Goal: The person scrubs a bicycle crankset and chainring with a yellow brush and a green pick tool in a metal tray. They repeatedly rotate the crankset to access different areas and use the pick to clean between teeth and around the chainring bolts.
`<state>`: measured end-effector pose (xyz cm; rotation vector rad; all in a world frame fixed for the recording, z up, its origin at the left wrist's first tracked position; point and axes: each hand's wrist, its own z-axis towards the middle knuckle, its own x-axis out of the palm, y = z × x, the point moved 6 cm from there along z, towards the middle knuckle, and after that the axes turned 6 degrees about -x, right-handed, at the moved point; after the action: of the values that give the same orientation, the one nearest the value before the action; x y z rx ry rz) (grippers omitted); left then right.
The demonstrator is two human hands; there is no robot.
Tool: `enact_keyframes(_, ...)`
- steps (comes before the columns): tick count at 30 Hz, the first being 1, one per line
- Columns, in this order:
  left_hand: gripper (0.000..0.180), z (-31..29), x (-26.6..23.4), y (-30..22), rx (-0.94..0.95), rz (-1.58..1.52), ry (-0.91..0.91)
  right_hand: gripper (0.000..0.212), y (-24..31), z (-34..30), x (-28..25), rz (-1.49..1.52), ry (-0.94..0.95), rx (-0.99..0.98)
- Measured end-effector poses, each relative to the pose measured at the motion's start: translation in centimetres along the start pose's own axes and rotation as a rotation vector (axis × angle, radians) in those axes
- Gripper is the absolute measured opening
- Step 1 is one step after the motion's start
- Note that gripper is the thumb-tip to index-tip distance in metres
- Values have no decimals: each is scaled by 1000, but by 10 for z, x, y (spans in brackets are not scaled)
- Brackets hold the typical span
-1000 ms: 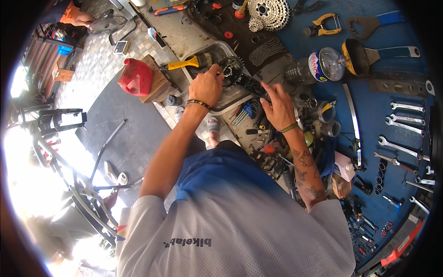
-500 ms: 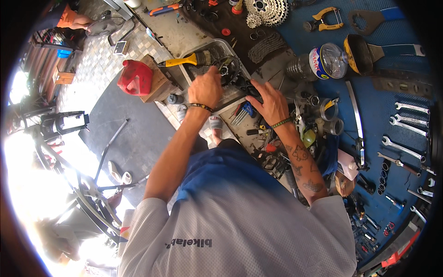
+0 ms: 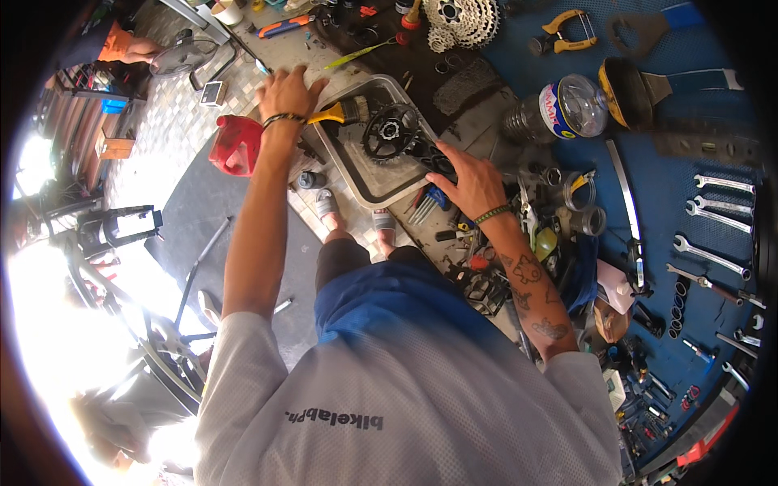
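Observation:
A crankset with a black chainring [image 3: 390,132] lies in a metal tray [image 3: 381,199]. My right hand [image 3: 470,185] is at the tray's right side, its thumb and fingers closed about the dark crank arm. My left hand [image 3: 288,95] hovers beyond the tray's left edge with nothing in it, its fingers spread. Close by my left hand, a yellow-handled paintbrush [image 3: 331,112] rests over the tray's left rim, bristles inward. The handle's outer end is hidden behind the left hand and wrist. A red jug [image 3: 235,146] stands just beside my left forearm.
A bicycle cassette [image 3: 463,20] and a thin yellow-green strip [image 3: 356,55] lie behind the tray. To the right are a cut plastic bottle [image 3: 574,107], several wrenches [image 3: 711,257] on a blue mat and cluttered small tools. A dark grey mat [image 3: 194,194] covers floor at left.
My left hand has moved left, from over the tray to outside it, uncovering the chainring. The paintbrush now sits farther right and lower. My right hand stays near the crank arm.

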<state>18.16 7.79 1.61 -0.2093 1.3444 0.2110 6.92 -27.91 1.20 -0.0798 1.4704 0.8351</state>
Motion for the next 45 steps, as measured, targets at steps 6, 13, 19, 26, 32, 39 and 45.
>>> enact_keyframes(6,54,-12,36,68,-102,-348,531,64,1,7,-1,110,14,-28)
enact_keyframes(13,52,-36,12,5,-469,-1182,438,62,-2,11,-4,104,78,-4)
enact_keyframes(19,45,-41,10,-35,-373,-1006,552,63,-2,11,-2,86,52,-17)
enact_keyframes(26,40,-23,14,-59,-298,-925,465,62,-4,8,5,26,-6,-65)
enact_keyframes(32,43,-14,14,-70,-217,-892,480,61,-2,9,5,-34,86,-37)
enact_keyframes(39,41,-5,14,-73,-121,-721,480,62,-4,9,8,-67,118,-24)
enact_keyframes(45,30,-19,-8,-74,-106,-783,508,63,-4,8,8,-72,120,-28)
